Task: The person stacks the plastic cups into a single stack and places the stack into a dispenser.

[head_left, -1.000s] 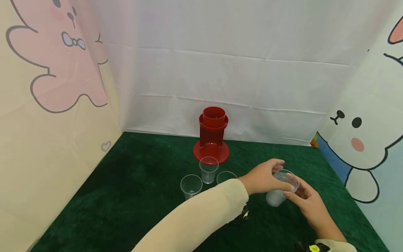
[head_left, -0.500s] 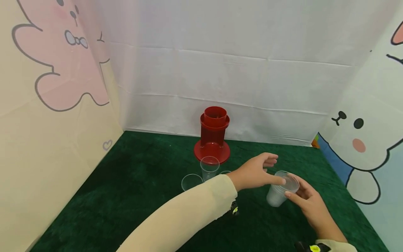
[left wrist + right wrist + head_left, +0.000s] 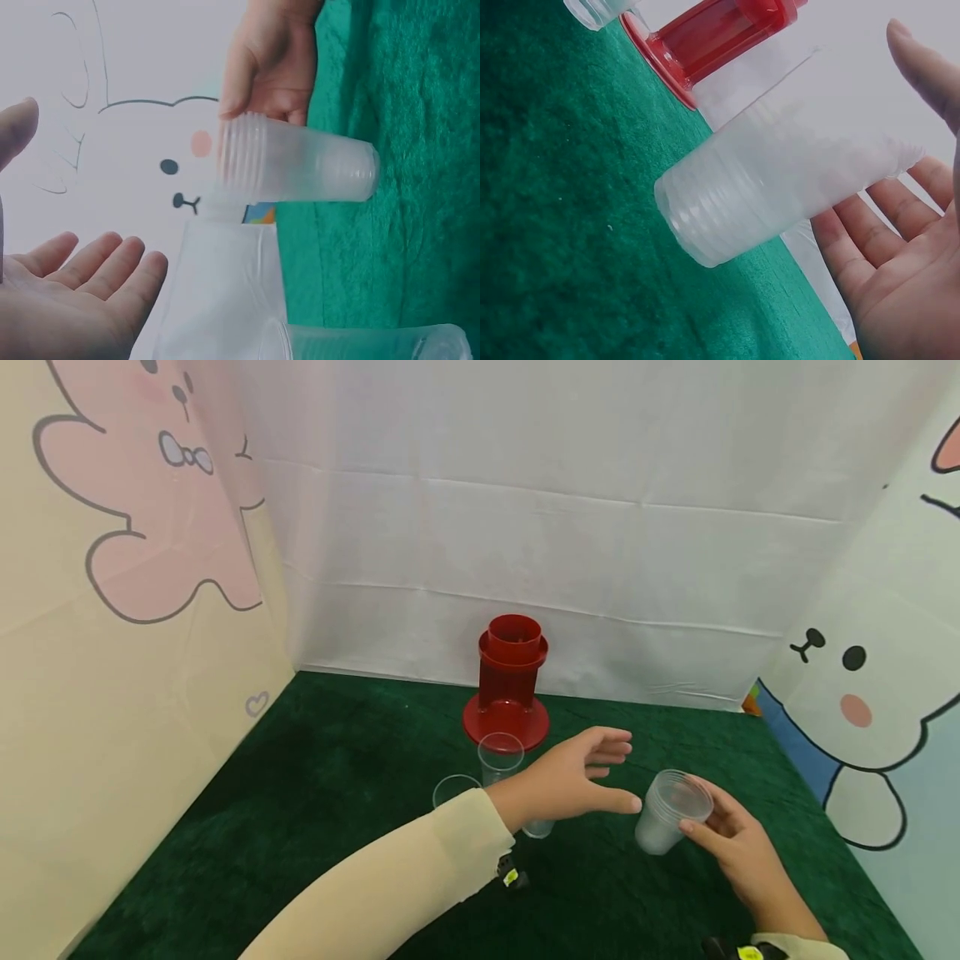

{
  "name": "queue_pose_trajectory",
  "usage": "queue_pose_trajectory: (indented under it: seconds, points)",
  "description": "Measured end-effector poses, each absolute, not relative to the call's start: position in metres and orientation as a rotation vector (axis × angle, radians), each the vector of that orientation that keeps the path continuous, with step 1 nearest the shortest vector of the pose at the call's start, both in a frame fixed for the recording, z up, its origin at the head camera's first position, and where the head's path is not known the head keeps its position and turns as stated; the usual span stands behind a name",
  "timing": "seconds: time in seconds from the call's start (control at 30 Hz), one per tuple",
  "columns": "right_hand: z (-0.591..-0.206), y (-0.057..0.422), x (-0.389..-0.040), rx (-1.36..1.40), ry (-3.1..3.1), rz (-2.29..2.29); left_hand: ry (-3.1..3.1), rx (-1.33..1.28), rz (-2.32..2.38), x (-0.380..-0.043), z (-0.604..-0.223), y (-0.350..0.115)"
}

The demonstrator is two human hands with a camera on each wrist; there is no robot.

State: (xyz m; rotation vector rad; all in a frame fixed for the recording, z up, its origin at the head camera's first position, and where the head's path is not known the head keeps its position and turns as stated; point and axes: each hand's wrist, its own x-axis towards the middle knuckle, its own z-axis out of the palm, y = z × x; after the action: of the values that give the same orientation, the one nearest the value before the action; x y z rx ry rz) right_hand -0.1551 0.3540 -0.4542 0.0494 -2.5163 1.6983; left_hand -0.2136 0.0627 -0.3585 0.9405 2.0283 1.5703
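My right hand [image 3: 738, 839] holds a stack of nested clear plastic cups [image 3: 666, 814] by its rims, the stack tilted above the green cloth. The right wrist view shows the stack [image 3: 727, 199] against the fingers, its bottom end pointing away from the palm. My left hand [image 3: 570, 781] is to the left of the stack, fingers extended and thumb apart, with nothing in it; in the left wrist view its palm [image 3: 82, 307] faces up in the picture. Behind the left forearm stand a clear cup [image 3: 501, 758], another cup [image 3: 454, 787], and a third cup [image 3: 538, 829] mostly hidden by the wrist.
A red cylindrical stand [image 3: 507, 685] with a wide round base is at the back of the table, close to the white curtain [image 3: 570, 552]. Dark green cloth [image 3: 337, 760] covers the table. Printed cartoon curtains [image 3: 172, 543] enclose both sides.
My left hand has drawn back leftward from the cup stack, its thumb now clear of the rim. Its forearm covers more of the standing cups. The right hand and stack have stayed nearly in place.
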Motion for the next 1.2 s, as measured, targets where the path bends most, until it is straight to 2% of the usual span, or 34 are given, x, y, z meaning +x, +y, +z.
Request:
queue_pose_trajectory:
  seconds: [0.8, 1.2]
  points:
    - [-0.453, 0.353, -0.155, -0.065, -2.588, 1.658, 1.987, 0.948, 1.783, -0.184, -0.385, -0.016]
    - [-0.454, 0.352, -0.154, -0.020, -2.553, 1.674, 2.215, 0.843, 1.849, -0.182, -0.400, -0.055]
